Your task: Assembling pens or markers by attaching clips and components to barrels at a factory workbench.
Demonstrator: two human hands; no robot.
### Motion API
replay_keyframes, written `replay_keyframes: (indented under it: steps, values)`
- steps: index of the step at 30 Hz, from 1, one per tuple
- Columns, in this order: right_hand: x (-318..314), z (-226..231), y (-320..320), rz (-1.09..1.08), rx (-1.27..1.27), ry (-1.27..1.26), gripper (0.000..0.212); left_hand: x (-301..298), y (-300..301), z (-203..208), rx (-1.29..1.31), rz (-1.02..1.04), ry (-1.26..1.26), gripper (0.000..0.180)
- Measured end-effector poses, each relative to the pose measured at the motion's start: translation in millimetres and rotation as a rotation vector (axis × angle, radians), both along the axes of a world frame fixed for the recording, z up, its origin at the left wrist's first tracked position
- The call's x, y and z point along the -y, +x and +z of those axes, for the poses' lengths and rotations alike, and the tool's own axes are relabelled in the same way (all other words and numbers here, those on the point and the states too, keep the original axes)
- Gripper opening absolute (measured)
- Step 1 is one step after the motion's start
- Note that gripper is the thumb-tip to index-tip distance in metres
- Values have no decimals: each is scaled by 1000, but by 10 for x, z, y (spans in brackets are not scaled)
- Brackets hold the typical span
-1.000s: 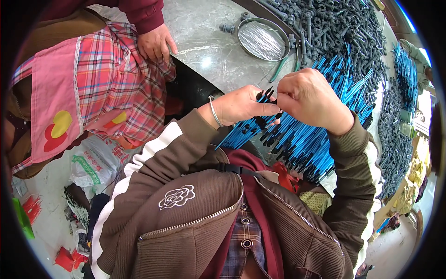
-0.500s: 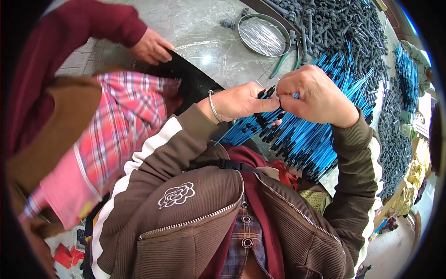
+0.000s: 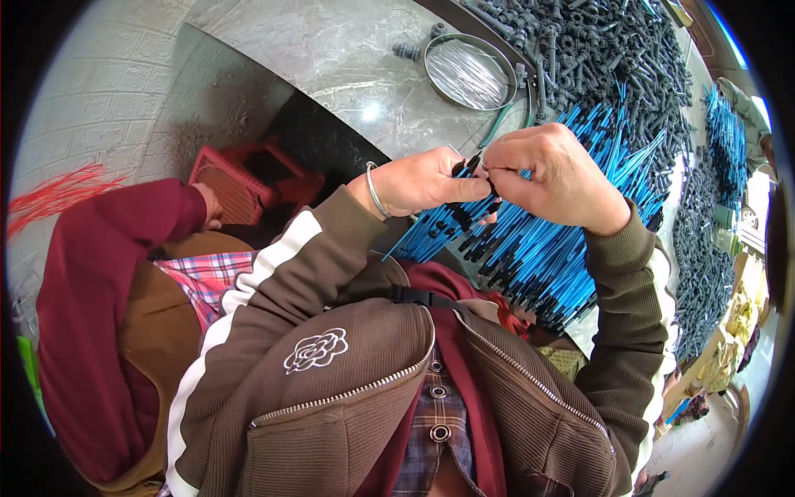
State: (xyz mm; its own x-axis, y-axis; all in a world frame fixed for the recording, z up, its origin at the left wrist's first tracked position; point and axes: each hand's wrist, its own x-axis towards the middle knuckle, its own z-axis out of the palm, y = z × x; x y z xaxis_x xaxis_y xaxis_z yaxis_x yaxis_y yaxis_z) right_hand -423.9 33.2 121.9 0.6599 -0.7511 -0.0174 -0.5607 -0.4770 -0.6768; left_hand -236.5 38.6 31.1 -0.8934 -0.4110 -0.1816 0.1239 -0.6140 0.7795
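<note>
My left hand (image 3: 426, 180) is closed round a bundle of thin blue rods with black ends (image 3: 431, 232), thumb on top. The black ends stick up past my thumb, and the blue lengths hang down below the palm. My right hand (image 3: 551, 176) is pinched tight right beside those black ends. What its fingertips hold is too small and too covered to make out. Below and behind my right hand lies a big heap of the same blue rods (image 3: 542, 265) on the grey stone-topped table (image 3: 323, 62).
A round metal dish (image 3: 431, 69) of silvery wire pieces stands beyond my hands, beside green-handled pliers (image 3: 501, 120). Dark grey plastic fittings (image 3: 613, 50) are piled to the right. At left, a co-worker in a maroon sleeve (image 3: 99, 290) has a hand near a red plastic stool (image 3: 240, 178).
The co-worker has drawn back from the table edge, down and to the left, uncovering the red stool and red strands. My hands stay at the bundle, the right shifted slightly.
</note>
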Motion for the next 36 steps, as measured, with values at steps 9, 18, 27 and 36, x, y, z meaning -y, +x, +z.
replay_keyframes:
  steps: [9, 18, 27, 36]
  values:
    - [52, -30, 8, -17, 53, 14, 6, 78, 31, -10, -47, -38, 27, 31]
    - [87, -46, 17, -48, 51, 36, 8, 147, 25, -28, -85, -32, 63, 37]
    - [74, -104, 79, -106, 11, -98, 7, 235, 23, -25, -47, -16, 34, 27]
    - [21, -78, 177, -138, -281, -506, 16, 259, -9, 80, 97, 108, -4, 20]
